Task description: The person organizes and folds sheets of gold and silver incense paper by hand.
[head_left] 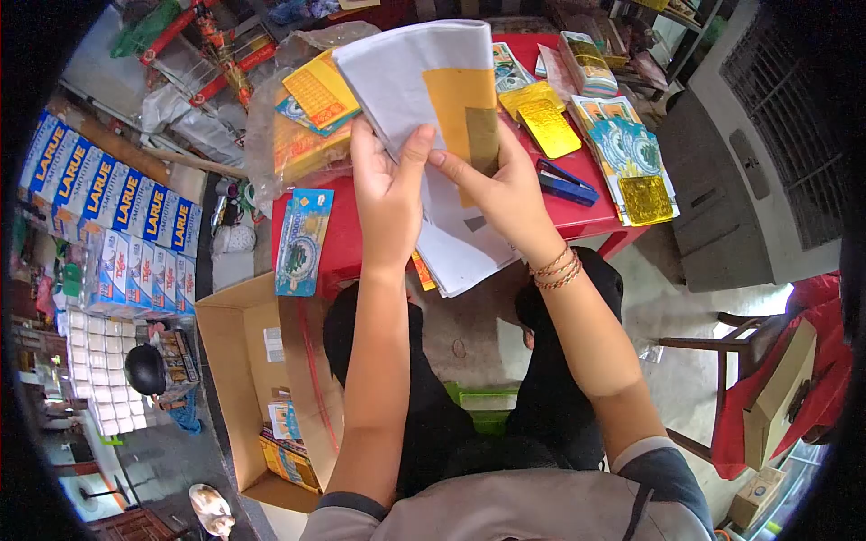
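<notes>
Head view. Item: folded paper [388, 68], white, with a yellow-gold panel and a darker olive block; upper centre of the frame, raised over the red worktop [342, 236].

Grip: left hand [389, 176] closed on its left edge, right hand [507, 189] closed on its right edge; both thumbs on the near face, tips almost meeting, the fingers mostly hidden behind.

Handling notes, by judgement: thumbs best kept flat and light, since a hard pinch would crease the thin layers. Edges want squaring before the fold is pressed; an even outward stroke from the middle keeps the layers from sliding. The loose lower end, hanging at a slant, calls for support lest it skew.

Near the hands: blue stapler [568, 185], right of the right hand; gold sheets [552, 133] above it; printed stack [622, 144] farther right; yellow packets [322, 90] at the upper left of the worktop; teal card [304, 242] at its left edge.

Lettering: blue-and-white cartons [113, 185], left of the frame, marked "LARUE" in a repeated row, with "SMOOTH" beneath. Lower cartons [140, 275], red script, seemingly "Tiger", though lens distortion leaves some doubt. Teal card: ornate roundel, its script too small to read. Yellow packets: red print, illegible.
</notes>
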Available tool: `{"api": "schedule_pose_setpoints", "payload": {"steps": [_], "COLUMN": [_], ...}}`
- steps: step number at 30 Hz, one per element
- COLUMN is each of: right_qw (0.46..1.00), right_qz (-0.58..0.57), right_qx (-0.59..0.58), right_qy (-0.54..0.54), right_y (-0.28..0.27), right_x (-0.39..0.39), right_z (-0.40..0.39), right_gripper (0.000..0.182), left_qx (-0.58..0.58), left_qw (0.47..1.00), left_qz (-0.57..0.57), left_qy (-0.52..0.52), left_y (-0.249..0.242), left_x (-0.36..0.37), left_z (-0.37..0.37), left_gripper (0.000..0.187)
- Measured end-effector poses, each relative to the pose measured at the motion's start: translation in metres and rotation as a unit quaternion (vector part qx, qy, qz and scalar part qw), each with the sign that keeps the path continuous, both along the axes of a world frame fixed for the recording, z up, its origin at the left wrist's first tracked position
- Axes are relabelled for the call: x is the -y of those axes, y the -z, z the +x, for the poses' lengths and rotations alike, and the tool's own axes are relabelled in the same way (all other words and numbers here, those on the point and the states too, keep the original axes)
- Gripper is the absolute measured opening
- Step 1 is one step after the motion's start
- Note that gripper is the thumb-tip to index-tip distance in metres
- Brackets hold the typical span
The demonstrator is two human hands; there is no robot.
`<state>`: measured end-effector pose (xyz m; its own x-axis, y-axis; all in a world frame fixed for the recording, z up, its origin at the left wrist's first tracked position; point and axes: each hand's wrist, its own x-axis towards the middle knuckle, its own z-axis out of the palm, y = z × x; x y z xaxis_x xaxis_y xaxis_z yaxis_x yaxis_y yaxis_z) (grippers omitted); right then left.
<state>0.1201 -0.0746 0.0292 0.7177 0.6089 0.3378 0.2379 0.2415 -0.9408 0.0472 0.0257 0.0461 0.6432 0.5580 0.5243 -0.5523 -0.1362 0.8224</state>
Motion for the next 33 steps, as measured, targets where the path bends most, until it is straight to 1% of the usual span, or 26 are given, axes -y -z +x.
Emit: {"api": "schedule_pose_setpoints", "payload": {"steps": [2, 3, 6, 8, 10, 11, 12, 13, 15, 16, 17, 19, 20, 21, 22, 23, 24, 25, 26, 27, 28, 29, 31, 32, 33], "right_qw": [0.999, 0.999, 0.999, 0.998, 0.997, 0.997, 0.998, 0.998, 0.997, 0.992, 0.991, 0.971, 0.968, 0.968, 0.977, 0.984, 0.983, 0.983, 0.996, 0.997, 0.958, 0.882, 0.861, 0.875, 0.888], "right_qz": [0.045, 0.043, 0.037, 0.066, 0.064, 0.064, 0.011, 0.011, 0.003, -0.038, -0.040, -0.103, -0.141, -0.142, -0.102, -0.062, -0.058, -0.059, -0.044, -0.028, -0.066, -0.138, -0.153, -0.160, -0.167], "right_qx": [0.005, 0.003, 0.028, -0.017, -0.012, -0.007, -0.067, -0.066, -0.027, -0.058, -0.059, -0.097, -0.073, -0.073, -0.036, 0.002, -0.030, -0.030, 0.018, 0.066, 0.254, 0.405, 0.432, 0.414, 0.395], "right_qy": [0.005, 0.005, 0.007, 0.017, 0.032, 0.047, 0.015, 0.014, -0.075, -0.108, -0.111, -0.193, -0.193, -0.196, -0.183, -0.168, -0.169, -0.169, -0.077, 0.015, 0.112, 0.199, 0.221, 0.194, 0.168], "right_y": [-0.002, -0.002, -0.003, -0.003, -0.011, -0.018, -0.027, -0.034, -0.047, -0.053, -0.053, -0.052, -0.050, -0.044, -0.039, -0.037, -0.040, -0.045, -0.048, -0.049, -0.050, -0.058, -0.063, -0.062, -0.059], "right_x": [-0.001, -0.001, -0.001, 0.000, 0.003, 0.006, 0.014, 0.019, 0.029, 0.036, 0.039, 0.042, 0.042, 0.041, 0.038, 0.037, 0.043, 0.045, 0.045, 0.045, 0.044, 0.051, 0.052, 0.052, 0.051], "right_z": [-0.001, -0.001, -0.003, -0.005, -0.010, -0.014, -0.015, -0.016, -0.016, -0.018, -0.018, -0.018, -0.017, -0.017, -0.018, -0.020, -0.021, -0.025, -0.030, -0.033, -0.031, -0.034, -0.046, -0.050, -0.052], "right_gripper": [0.049, 0.049, 0.045, 0.040, 0.038, 0.037, 0.038, 0.038, 0.039, 0.042, 0.042, 0.041, 0.046, 0.046, 0.049, 0.054, 0.059, 0.059, 0.060, 0.061, 0.060, 0.056, 0.049, 0.050, 0.051], "left_qx": [0.012, 0.026, 0.029, 0.027, 0.026, 0.040, 0.053, 0.054, 0.091, 0.106, 0.117, 0.082, 0.082, 0.055, 0.028, 0.027, 0.024, 0.021, 0.021, 0.013, 0.005, 0.004, -0.006, -0.006, -0.007], "left_qw": [1.000, 0.999, 0.998, 0.998, 0.999, 0.997, 0.995, 0.994, 0.986, 0.985, 0.983, 0.980, 0.980, 0.983, 0.985, 0.985, 0.986, 0.986, 0.986, 0.987, 0.988, 0.987, 0.992, 0.992, 0.992], "left_qz": [-0.019, -0.037, -0.029, -0.036, -0.039, -0.048, -0.058, -0.058, -0.125, -0.108, -0.110, -0.138, -0.137, -0.132, -0.127, -0.127, -0.133, -0.140, -0.141, -0.144, -0.148, -0.151, -0.129, -0.125, -0.127], "left_qy": [-0.009, -0.017, -0.040, -0.033, -0.025, -0.047, -0.068, -0.070, -0.063, -0.080, -0.090, -0.116, -0.119, -0.116, -0.111, -0.112, -0.100, -0.089, -0.089, -0.067, -0.046, -0.047, -0.007, -0.009, -0.008], "left_y": [-0.001, 0.000, 0.004, 0.005, 0.002, -0.003, -0.008, -0.013, -0.021, -0.021, -0.019, -0.020, -0.019, -0.017, -0.015, -0.015, -0.015, -0.015, -0.014, -0.014, -0.012, -0.010, -0.005, -0.004, -0.005], "left_x": [-0.004, -0.005, 0.004, 0.003, 0.005, 0.010, 0.013, 0.015, 0.014, 0.009, 0.002, -0.002, -0.005, -0.007, -0.008, -0.008, -0.005, -0.003, 0.000, 0.003, 0.006, 0.009, 0.014, 0.016, 0.018], "left_z": [-0.001, -0.001, 0.002, 0.001, 0.000, -0.001, -0.004, -0.010, -0.022, -0.026, -0.029, -0.035, -0.037, -0.039, -0.040, -0.041, -0.042, -0.042, -0.042, -0.042, -0.042, -0.042, -0.041, -0.040, -0.041], "left_gripper": [0.036, 0.036, 0.035, 0.034, 0.034, 0.033, 0.032, 0.032, 0.033, 0.034, 0.035, 0.038, 0.038, 0.041, 0.045, 0.045, 0.049, 0.054, 0.054, 0.054, 0.054, 0.054, 0.049, 0.045, 0.045]}}
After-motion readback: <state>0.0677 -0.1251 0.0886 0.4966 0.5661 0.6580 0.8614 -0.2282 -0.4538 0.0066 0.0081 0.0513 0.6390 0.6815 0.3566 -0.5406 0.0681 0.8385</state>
